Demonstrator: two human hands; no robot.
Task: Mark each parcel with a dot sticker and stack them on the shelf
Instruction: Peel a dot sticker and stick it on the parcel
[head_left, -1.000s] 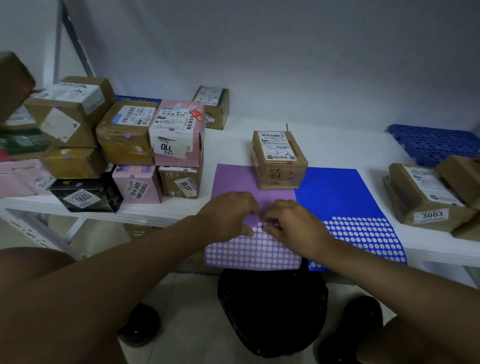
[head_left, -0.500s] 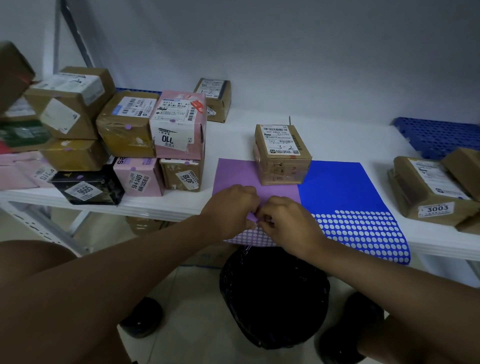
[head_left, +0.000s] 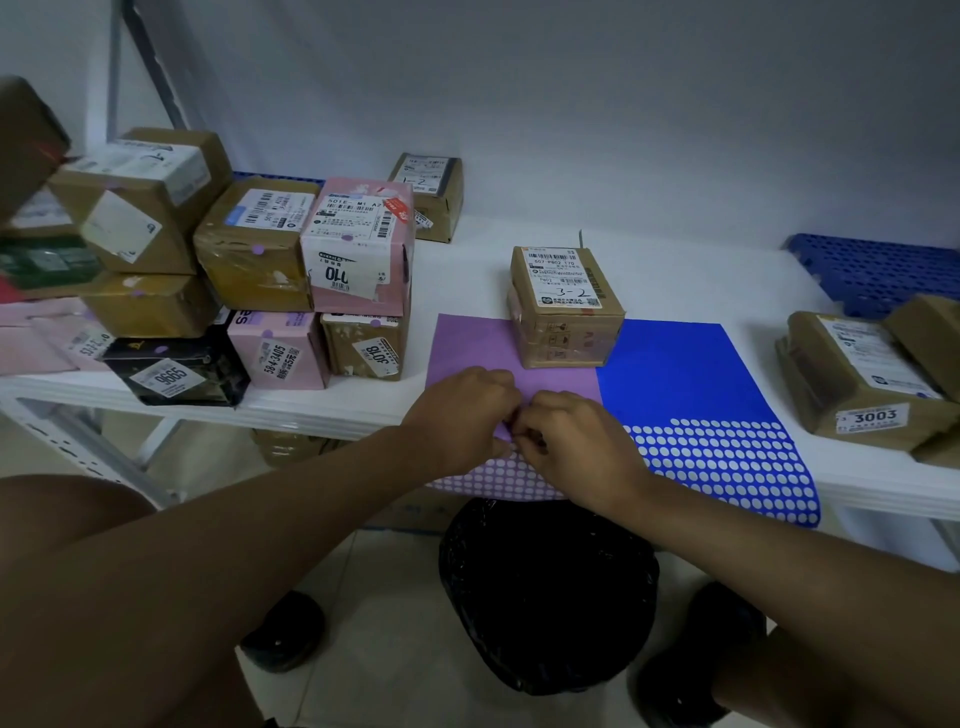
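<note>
A purple dot-sticker sheet (head_left: 478, 345) lies on the white shelf (head_left: 675, 280), and its near edge hangs over the front. Both hands meet on it. My left hand (head_left: 462, 410) pinches the sheet, which is bent up between my fingers. My right hand (head_left: 576, 441) has its curled fingertips at the same spot; whether a sticker is between them is hidden. A brown parcel (head_left: 563, 304) marked 3-2 stands just behind my hands, half on the purple sheet, half on the blue dot-sticker sheet (head_left: 691, 395).
Stacked parcels (head_left: 260, 280) with purple dots fill the shelf's left. One small box (head_left: 431, 195) stands at the back. Brown parcels (head_left: 862, 379), one labelled 3003, lie at the right before a blue crate (head_left: 878, 270). A black bag-lined bin (head_left: 545, 587) sits below on the floor.
The purple sheet's near edge has been lifted and bent up between my hands, so fewer of its dots show. My hands stay together at the same spot.
</note>
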